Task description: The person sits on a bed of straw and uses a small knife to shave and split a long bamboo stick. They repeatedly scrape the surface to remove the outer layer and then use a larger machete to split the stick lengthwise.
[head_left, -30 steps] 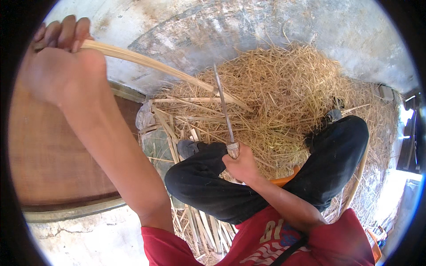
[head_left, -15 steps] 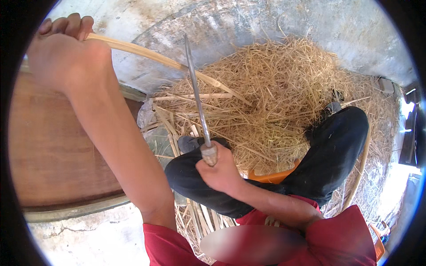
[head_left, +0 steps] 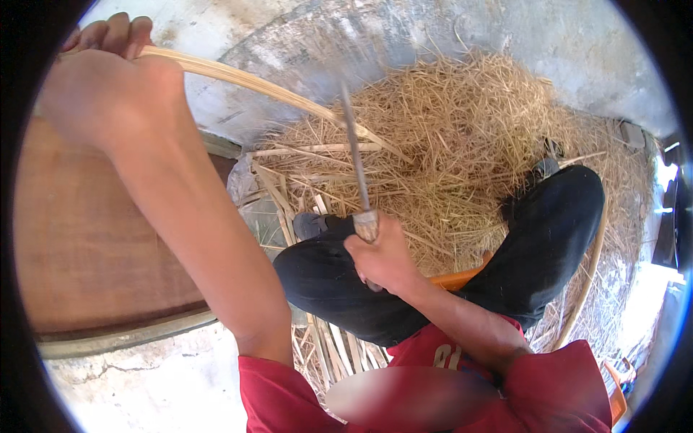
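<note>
Fingers (head_left: 118, 35) of the left hand (head_left: 119, 101) are closing tightly in a fist around one end of a pale strip (head_left: 238, 74), at the upper left, with no gap showing between fingers and palm. The left arm is stretching well out from the body. From that fist the strip is bowing gently down to the right, its far end lying over a big heap of straw (head_left: 462, 130).

Lower down, near the middle, the right hand (head_left: 390, 252) is gripping the wooden handle of a knife (head_left: 366, 224); its fingers are curling fully round, partly hidden from view, and the butt is poking out below. The blade is pointing up and away, its tip blurring, and is crossing the strip; whether the two are touching, I cannot tell.

The person is sitting with knees apart, wearing black trousers (head_left: 339, 289) and a red shirt (head_left: 281, 393). Something orange (head_left: 456, 278) is showing between the legs. More slats (head_left: 336, 353) are lying under the left leg. A stained wall (head_left: 548, 65) is standing behind the straw, and a brown panel (head_left: 101, 245) is filling the left side.
</note>
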Tool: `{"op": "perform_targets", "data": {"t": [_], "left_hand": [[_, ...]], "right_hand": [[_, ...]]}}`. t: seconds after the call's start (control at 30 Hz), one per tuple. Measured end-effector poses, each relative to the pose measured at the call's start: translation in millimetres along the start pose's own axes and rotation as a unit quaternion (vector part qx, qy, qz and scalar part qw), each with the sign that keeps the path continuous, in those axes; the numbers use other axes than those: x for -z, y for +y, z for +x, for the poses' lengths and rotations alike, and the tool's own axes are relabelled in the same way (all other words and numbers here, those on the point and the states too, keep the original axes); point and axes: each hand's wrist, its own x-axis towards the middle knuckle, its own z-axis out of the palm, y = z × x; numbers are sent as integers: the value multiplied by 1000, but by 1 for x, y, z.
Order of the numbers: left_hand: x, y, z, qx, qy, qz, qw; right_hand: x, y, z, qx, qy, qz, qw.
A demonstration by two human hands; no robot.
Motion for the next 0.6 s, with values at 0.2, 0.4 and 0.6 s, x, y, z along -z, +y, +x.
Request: {"op": "perform_targets", "data": {"t": [0.2, 0.4, 0.6], "left_hand": [[-17, 6, -33, -157, -29, 521, 838], [-23, -9, -6, -163, 37, 308, 936], [-35, -16, -6, -70, -101, 344, 931]], "right_hand": [[-9, -96, 29, 211, 16, 41, 977], [48, 85, 42, -86, 62, -60, 993], [43, -48, 32, 103, 4, -61, 993]]}}
